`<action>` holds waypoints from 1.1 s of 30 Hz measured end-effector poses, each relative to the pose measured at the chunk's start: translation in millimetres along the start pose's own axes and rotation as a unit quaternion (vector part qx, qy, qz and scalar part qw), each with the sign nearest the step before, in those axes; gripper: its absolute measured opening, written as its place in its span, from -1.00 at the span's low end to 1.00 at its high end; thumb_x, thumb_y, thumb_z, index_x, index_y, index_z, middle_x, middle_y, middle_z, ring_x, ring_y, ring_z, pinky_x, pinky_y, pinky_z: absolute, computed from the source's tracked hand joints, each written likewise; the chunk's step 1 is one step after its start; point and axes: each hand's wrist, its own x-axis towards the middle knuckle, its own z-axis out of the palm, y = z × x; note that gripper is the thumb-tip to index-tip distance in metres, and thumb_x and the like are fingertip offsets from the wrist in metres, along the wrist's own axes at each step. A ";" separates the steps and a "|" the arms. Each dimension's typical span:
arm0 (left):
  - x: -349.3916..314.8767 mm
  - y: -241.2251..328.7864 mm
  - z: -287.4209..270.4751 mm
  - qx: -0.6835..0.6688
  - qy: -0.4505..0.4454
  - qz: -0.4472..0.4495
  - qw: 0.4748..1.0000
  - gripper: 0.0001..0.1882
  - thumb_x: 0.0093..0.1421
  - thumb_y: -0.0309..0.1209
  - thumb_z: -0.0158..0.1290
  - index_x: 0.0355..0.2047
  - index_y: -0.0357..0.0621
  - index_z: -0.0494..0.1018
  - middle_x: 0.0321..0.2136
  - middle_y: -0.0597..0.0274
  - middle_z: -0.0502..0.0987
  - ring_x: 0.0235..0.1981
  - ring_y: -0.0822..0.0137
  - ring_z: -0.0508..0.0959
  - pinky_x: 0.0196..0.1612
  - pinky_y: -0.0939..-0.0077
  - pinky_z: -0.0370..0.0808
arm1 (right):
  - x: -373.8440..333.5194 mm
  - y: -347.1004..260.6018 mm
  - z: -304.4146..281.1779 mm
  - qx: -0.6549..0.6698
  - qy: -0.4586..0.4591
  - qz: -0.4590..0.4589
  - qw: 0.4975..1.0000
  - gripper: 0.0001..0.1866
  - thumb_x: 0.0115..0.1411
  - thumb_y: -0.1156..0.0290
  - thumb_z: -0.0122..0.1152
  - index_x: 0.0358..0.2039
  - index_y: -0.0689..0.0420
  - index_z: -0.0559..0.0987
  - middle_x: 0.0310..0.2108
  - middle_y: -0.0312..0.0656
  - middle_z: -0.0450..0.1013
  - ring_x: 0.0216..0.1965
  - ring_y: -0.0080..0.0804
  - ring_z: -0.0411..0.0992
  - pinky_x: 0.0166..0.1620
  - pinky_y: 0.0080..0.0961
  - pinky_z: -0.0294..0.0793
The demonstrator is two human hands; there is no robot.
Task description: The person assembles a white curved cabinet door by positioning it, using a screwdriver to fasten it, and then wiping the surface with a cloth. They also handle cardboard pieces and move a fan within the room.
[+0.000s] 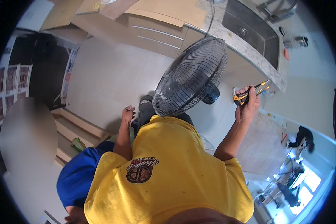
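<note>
My right hand (pixel 249 105) is raised at the right, its fingers closed around yellow-and-black utility knives (pixel 241 98). Their long narrow ends point up and to the right, beyond my fingers. My left hand (pixel 128 114) hangs low in front of me with curled fingers; whether anything small is inside them does not show. Between my two hands stands a large black fan (pixel 193 76) with a round wire cage, tilted to the right, its motor housing facing my right hand.
A stone counter with a dark sink (pixel 250 31) runs along the far right, above drawers (pixel 156 35). A person in a blue shirt (pixel 80 177) is close at my left, beside an open wooden cabinet frame (pixel 76 128). A brown board (pixel 263 143) is at the right.
</note>
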 end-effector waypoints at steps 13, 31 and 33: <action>138.8 114.4 -26.7 0.143 -0.163 0.315 0.924 -0.76 0.24 -0.33 0.16 -0.17 -0.22 0.60 -0.35 0.22 0.65 -0.29 0.41 0.63 -0.28 0.51 0.52 | -127.5 -29.5 164.6 0.034 -0.111 -0.091 0.989 -0.58 0.36 0.25 0.11 0.07 0.27 0.34 -0.22 -0.12 0.33 -0.24 -0.27 0.46 -0.19 -0.16 0.60; 186.8 314.9 -276.1 0.205 0.008 0.385 0.900 -0.70 0.25 -0.30 0.14 -0.09 -0.22 0.56 -0.11 -0.05 0.60 -0.06 -0.03 0.59 0.01 0.21 0.52 | -54.9 267.6 552.1 -0.234 -0.292 0.199 0.906 -0.67 0.22 0.59 0.29 -0.01 0.24 0.45 -0.44 -0.32 0.44 -0.47 -0.58 0.43 -0.36 -0.60 0.48; 200.3 372.0 -277.2 0.218 0.034 0.447 0.867 -0.68 0.28 -0.26 0.13 -0.08 -0.22 0.55 -0.05 -0.05 0.58 0.00 -0.01 0.56 0.07 0.23 0.49 | -31.8 290.6 580.1 -0.244 -0.299 0.178 0.905 -0.73 0.25 0.58 0.26 -0.06 0.21 0.46 -0.45 -0.32 0.43 -0.45 -0.57 0.45 -0.33 -0.57 0.53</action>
